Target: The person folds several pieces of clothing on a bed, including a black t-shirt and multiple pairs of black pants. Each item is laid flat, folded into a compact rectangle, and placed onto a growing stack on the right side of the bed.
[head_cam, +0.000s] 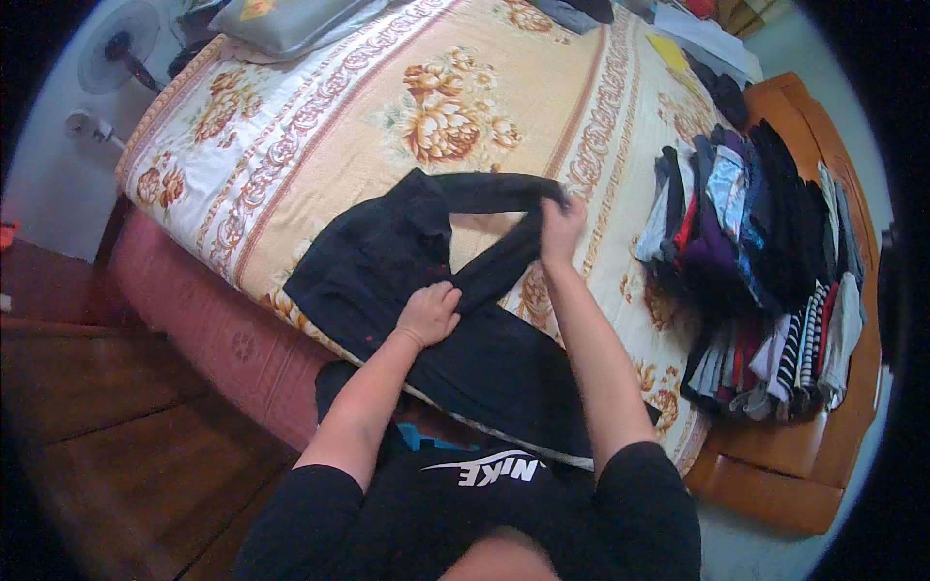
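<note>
A black garment (378,254) lies spread over the near edge of the bed. One narrow part, a sleeve or a leg, bends into a loop with the bedspread showing through the gap. My right hand (563,229), slightly blurred, grips this part at its bend on the right. Lower and to the left, my left hand (430,314) has its fingers curled onto the cloth beside the opening of the loop. Another wide part of the garment runs toward my body, beneath my right forearm.
The floral bedspread (327,181) covers the bed. Rows of folded clothes (770,218) stand at right by the wooden headboard or bed end (785,465). A grey pillow (276,29) lies at the far left edge, near a fan (120,51). Further clothes (574,14) lie at the far side.
</note>
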A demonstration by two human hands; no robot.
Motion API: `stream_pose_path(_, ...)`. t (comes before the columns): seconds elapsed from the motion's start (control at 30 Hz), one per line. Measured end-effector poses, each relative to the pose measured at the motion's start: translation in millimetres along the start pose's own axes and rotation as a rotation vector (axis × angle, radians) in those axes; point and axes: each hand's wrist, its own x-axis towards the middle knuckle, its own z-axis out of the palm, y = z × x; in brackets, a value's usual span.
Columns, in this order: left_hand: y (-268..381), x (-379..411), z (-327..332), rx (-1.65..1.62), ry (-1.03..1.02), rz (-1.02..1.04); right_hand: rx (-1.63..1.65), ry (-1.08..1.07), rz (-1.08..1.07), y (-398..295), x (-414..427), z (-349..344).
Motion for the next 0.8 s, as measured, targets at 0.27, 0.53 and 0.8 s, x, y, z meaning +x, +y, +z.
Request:
stream_pose_path(0.27, 11, 7, -7, 0.091, -0.091, -0.090, 0.427, 0.842, 0.551, 20, -130, -205)
stream_pose_path(0.53, 17, 15, -8, 0.132, -0.152, -0.097, -0.744, 0.549, 0.301, 42, -117, -298)
stream_pose_path(0.8, 13, 64, -2, 0.088, -0.033, -0.011, -1.376, -0.757, -0.368, 47, -51, -304)
